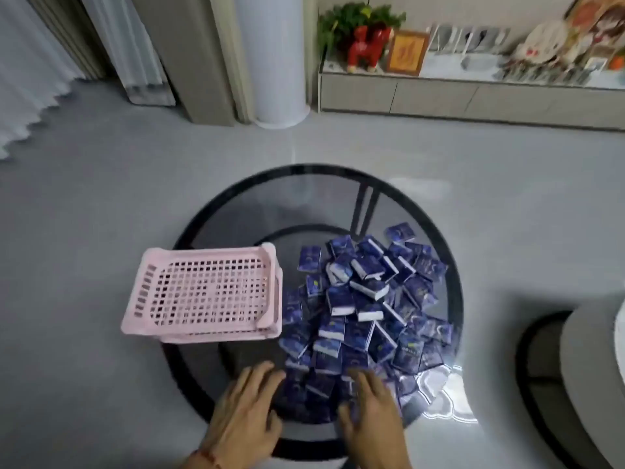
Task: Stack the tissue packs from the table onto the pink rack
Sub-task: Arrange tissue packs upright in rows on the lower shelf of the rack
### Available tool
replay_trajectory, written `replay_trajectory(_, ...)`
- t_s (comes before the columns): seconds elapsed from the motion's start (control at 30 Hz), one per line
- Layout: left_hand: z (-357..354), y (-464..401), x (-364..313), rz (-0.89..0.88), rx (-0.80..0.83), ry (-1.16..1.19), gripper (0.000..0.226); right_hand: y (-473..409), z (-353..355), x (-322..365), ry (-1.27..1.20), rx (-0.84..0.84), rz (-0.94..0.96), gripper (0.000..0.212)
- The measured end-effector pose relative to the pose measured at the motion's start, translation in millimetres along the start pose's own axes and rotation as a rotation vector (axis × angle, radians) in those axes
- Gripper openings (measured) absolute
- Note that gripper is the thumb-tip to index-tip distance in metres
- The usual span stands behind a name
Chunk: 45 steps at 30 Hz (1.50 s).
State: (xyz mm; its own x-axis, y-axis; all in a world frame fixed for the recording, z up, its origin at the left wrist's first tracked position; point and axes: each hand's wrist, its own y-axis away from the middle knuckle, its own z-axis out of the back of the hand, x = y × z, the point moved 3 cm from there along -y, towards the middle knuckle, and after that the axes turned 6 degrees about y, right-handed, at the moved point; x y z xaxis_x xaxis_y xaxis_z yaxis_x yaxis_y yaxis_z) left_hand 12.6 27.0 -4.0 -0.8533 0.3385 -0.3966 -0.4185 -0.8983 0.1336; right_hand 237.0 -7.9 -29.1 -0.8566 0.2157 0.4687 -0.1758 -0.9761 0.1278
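Reaching over the near edge of the round glass counter (pixel 236 204), both hands lie palm-down with fingers stretched out and relaxed. The left grip (pixel 245 406) is released: its fingertips (pixel 267 368) come to the near-left edge of the packs (pixel 365 299), and whether they touch one cannot be told through the blur. The right grip (pixel 370 406) is also released, its straight fingers lying flat over the nearest packs, pinching nothing that shows. A red string (pixel 206 456) circles the left wrist.

The packs are small, dark blue with white edges, heaped loose in a pile that starts under the right fingers and spreads away from both hands and out to the right, filling the right half of the counter. Some lie flat, some tilt on their sides.

The rack (pixel 203 292) is pink, with a slotted floor and sides, and stands on the left half of the counter, ahead and to the left of the left grip and well apart from it. Its right side sits just beside the pile. Its top tray holds no packs; a second tier shows under it along the near edge.

Far beyond the hands, a white cylinder (pixel 274 59) stands on the floor, and a low cabinet (pixel 473 96) carries a red horse figure (pixel 367 49) and a plant (pixel 351 20).
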Motion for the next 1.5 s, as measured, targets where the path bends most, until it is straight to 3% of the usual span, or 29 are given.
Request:
replay_trajectory(0.03, -16, -4, 10, -0.001, 0.014, 0.004, 0.062, -2, -13, -3, -0.067, 0.019, 0.034, 0.054)
replay_trajectory(0.2, -104, 0, 60, -0.029, 0.023, -0.098, 0.062, 6, -81, -12, 0.185, -0.051, 0.237, 0.058)
replay_trajectory(0.33, -152, 6, 88, -0.125, -0.112, -0.141, 0.060, 9, -128, -22, 0.302, -0.217, 0.322, 0.058)
replay_trajectory(0.5, -159, 8, 90, -0.196, -0.241, -0.080, 0.060, 10, -143, -17, 0.269, -0.479, 0.339, 0.049)
replay_trajectory(0.8, -155, 10, 88, -0.250, -0.323, -0.067, 0.066, 23, -152, 0, 0.351, -0.635, 0.342, 0.030)
replay_trajectory(0.93, -156, 12, 91, -0.297, -0.362, -0.028, 0.058, 29, -149, -1, 0.453, -0.575, 0.315, 0.033)
replay_trajectory(1.07, -157, 13, 93, -0.257, -0.334, 0.084, 0.053, 40, -151, 1, 0.450, -0.410, 0.307, 0.035)
replay_trajectory(1.23, -143, 21, 94, -0.264, -0.246, 0.255, 0.037, 45, -135, 10, 0.498, -0.252, 0.381, 0.056)
replay_trajectory(1.37, -105, 19, 97, -0.167, -0.147, 0.338, 0.025, 34, -127, 13, 0.578, -0.219, 0.483, 0.040)
replay_trajectory(1.43, -93, 14, 108, -0.122, -0.176, 0.345, 0.030, 30, -115, 15, 0.649, -0.250, 0.529, 0.034)
replay_trajectory(1.5, -88, 4, 124, -0.082, -0.179, 0.435, 0.034, 25, -98, 19, 0.552, -0.256, 0.547, 0.032)
